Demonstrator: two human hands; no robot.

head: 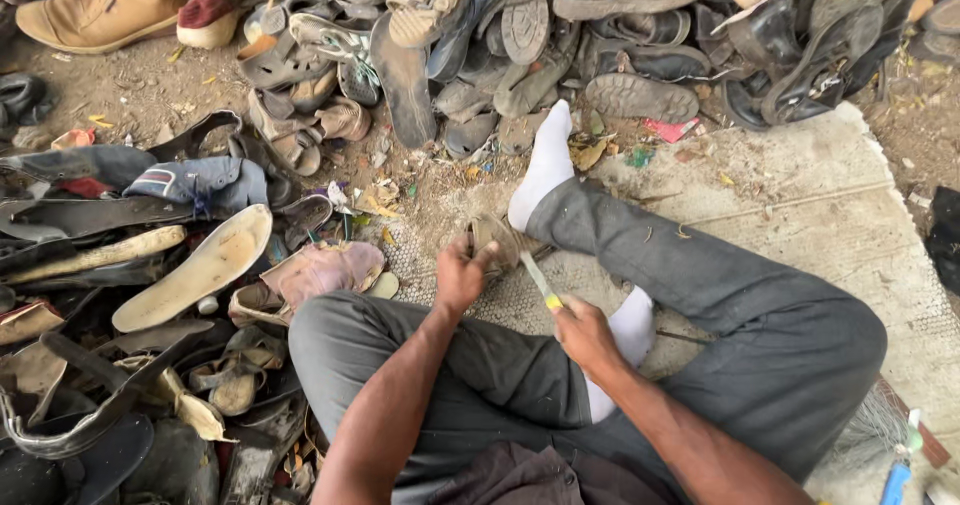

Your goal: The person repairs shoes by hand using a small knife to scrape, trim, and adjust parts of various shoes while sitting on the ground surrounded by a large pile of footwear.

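Sandal [497, 240] gripped in left hand [460, 277] fingers; right hand [585, 335] holds blade [538, 280].

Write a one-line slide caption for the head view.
Seated person's left hand steadies a worn shoe while the right hand works a yellow-handled blade against it, old footwear piled around.

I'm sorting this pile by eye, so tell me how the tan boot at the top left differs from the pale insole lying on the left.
The tan boot is a whole, bulky shoe with a thick sole; the pale insole is a single flat, thin piece. The boot is darker tan, the insole cream. The boot lies at the far corner of the pile, the insole nearer the person's knee. Both lie untouched on the ground among worn footwear.
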